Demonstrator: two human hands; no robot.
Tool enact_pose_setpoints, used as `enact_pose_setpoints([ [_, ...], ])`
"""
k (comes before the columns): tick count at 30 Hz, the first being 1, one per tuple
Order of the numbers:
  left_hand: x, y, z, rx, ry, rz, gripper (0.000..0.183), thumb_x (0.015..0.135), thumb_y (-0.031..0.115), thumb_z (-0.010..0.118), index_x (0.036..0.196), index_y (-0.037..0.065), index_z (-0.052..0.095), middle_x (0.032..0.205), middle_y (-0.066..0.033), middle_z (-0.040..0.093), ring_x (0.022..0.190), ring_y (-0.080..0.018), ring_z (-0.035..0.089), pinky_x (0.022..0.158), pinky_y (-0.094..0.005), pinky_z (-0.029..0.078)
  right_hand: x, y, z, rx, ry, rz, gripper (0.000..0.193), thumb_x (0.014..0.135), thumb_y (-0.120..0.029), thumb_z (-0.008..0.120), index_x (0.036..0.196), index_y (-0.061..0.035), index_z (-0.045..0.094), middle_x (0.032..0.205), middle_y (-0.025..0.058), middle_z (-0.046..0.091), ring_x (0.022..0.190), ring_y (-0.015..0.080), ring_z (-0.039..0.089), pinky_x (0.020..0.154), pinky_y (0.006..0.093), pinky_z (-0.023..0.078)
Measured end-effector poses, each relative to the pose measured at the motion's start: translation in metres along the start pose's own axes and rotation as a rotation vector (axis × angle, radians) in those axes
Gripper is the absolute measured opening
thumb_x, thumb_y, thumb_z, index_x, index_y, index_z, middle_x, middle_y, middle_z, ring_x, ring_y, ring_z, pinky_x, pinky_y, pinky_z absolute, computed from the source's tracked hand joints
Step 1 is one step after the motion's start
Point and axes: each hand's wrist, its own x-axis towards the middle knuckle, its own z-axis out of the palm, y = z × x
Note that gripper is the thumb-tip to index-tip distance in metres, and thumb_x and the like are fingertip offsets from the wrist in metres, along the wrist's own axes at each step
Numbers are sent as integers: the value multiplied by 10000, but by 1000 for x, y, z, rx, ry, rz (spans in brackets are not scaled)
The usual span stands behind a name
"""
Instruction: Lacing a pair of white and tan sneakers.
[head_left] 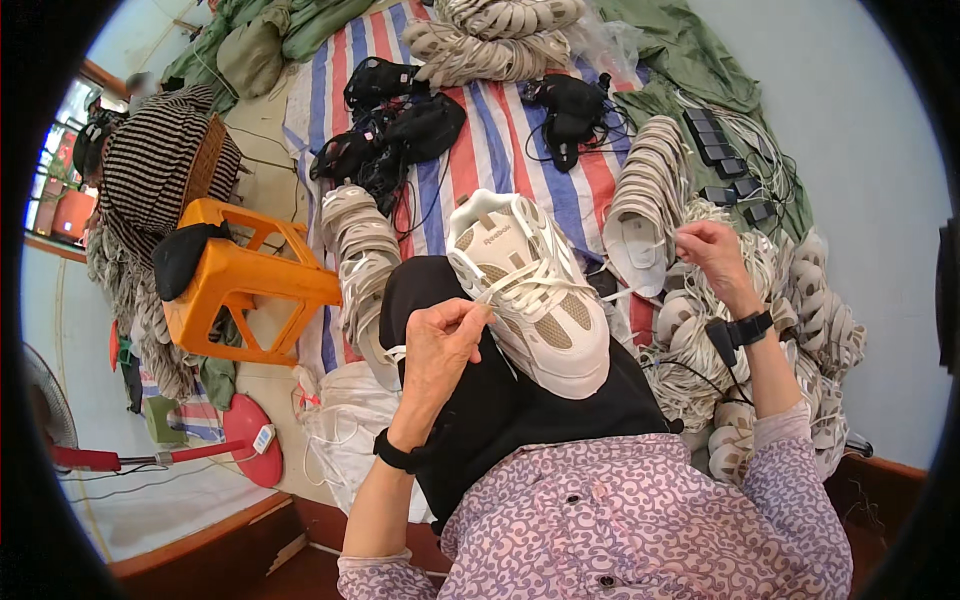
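Note:
A cream sneaker (578, 345) with beige mesh panels rests across my black-trousered lap, its toe pointing toward me. White shoelaces (540, 285) criss-cross its tongue. Beside the laces, my left hand (440, 345) is closed, thumb and forefinger pinching a lace; a white lace end pokes out on the hand's left side. My right hand (715, 262) is raised well to the right of the shoe with its fingertips pinched together. A stretch of white lace leads from the shoe toward it, though its end at the fingers is hard to make out.
Nested shoe uppers stand in stacks at left (360, 240) and right (650, 190), with more bundles (820, 300) beyond my right arm. Black cloth items with cords (395, 130) lie on a striped sheet (465, 175). An orange stool (240, 290) stands left; black adapters (715, 145) lie far right.

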Motion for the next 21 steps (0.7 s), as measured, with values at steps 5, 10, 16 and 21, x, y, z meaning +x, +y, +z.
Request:
enact_pose_setpoints([
  [5,-3,5,-2,-67,141,20,239,980,172,621,859,-11,715,666,15,594,529,-38,503,501,-189,390,1,-26,62,32,-211,-44,66,911,-75,701,931,-12,688,793,27,672,696,85,605,662,217,492],
  [10,0,3,0,-74,151,32,191,1016,166,578,961,-6,637,775,-34,658,642,-96,656,586,-209,482,-4,-37,101,104,-298,-68,73,927,-71,692,943,1,694,807,35,683,691,72,607,651,218,502],
  [16,-1,4,5,-37,-33,-78,236,1004,183,588,914,-27,651,719,-48,648,581,-109,640,553,-217,483,-7,-43,118,26,-351,-96,81,927,-69,693,966,1,697,854,42,703,698,80,634,651,218,522],
  [21,3,7,4,-65,-19,-125,230,977,160,621,893,-48,673,687,-57,648,533,-105,614,523,-216,471,-10,-53,125,137,-414,-48,86,910,-34,697,977,20,701,847,30,678,732,84,618,697,219,510],
])
